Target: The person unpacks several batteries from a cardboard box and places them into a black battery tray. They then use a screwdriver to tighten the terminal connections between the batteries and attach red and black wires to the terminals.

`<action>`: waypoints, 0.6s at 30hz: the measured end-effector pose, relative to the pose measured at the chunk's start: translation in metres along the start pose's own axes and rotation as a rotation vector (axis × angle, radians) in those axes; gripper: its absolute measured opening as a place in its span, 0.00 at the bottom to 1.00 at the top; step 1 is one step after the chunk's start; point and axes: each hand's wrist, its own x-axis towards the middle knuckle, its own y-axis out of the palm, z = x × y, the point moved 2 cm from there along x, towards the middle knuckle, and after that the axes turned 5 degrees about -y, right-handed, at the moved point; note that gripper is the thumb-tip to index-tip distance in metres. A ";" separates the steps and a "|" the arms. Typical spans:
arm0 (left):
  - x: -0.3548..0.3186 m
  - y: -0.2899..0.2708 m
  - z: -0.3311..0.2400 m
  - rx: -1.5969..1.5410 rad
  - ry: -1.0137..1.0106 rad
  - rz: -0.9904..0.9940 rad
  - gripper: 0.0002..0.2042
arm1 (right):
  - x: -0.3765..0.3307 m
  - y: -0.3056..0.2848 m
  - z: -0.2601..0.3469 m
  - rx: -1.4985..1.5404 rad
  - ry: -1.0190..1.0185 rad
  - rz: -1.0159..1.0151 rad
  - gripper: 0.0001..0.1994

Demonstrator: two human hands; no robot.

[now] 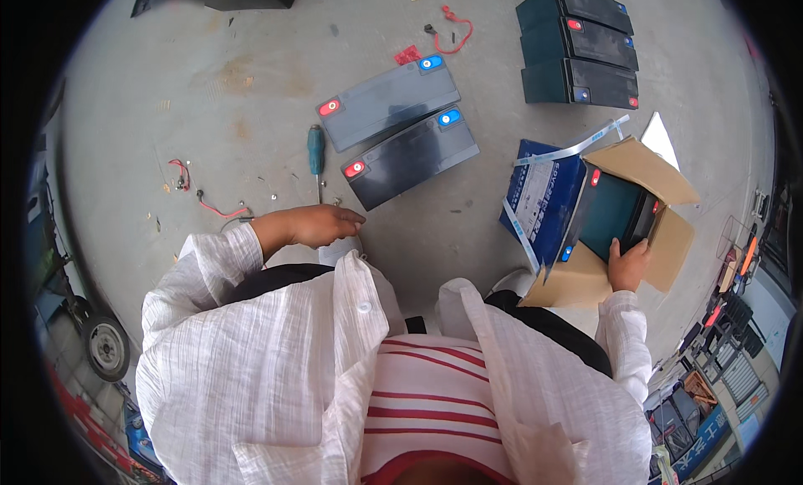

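My left hand (pixel 316 226) rests by my left knee with its fingers loosely stretched out and nothing in it. Just beyond it a screwdriver (pixel 316 150) with a teal handle lies on the floor. Two dark batteries, one farther (pixel 389 103) and one nearer (pixel 414 157), lie side by side in front of me, each with a red and a blue terminal. On the right, a blue cardboard box (pixel 539 196) has its brown flaps spread. My right hand (pixel 629 265) reaches into it, thumb and fingers around the end of a battery (pixel 642 222); the fingertips are partly hidden.
Three batteries (pixel 577 46) stand together at the far right. Red wire leads (pixel 456 33) and small screws (pixel 324 184) are scattered on the concrete floor (pixel 242 75). Cut strapping (pixel 577 153) trails over the box. A wheel (pixel 106 349) stands at the left edge, tools (pixel 740 318) at the right.
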 end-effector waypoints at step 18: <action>-0.028 0.089 -0.222 0.165 0.427 -0.010 0.48 | 0.062 -0.001 0.004 0.518 0.264 0.238 0.49</action>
